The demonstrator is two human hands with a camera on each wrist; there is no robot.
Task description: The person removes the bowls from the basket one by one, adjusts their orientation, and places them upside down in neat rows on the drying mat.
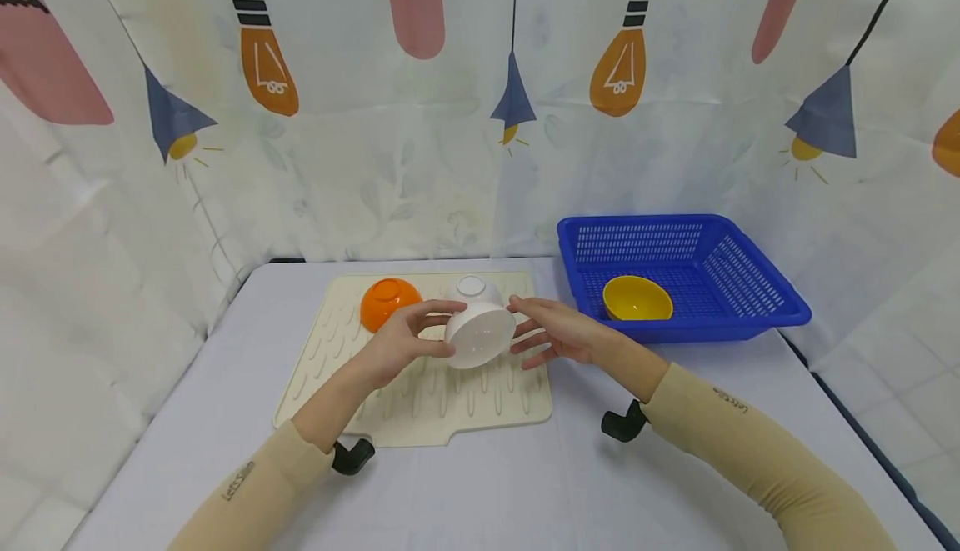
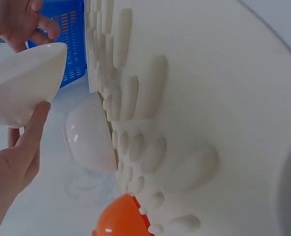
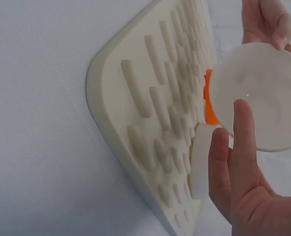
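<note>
Left hand grips a white bowl, fingers curled on its rim, thumb under; bowl is lifted off and tilted above the drying mat; right hand has fingers straight, tips at the bowl's other side, grasping nothing. Right wrist view shows the bowl's hollow facing that hand, a straight finger lying across its rim; left wrist view shows instead the bowl's outer wall and the left thumb against it. Second white bowl and orange bowl sit upside down on the mat. Blue basket stands on the surface right of the mat; it holds one yellow bowl, upright.
</note>
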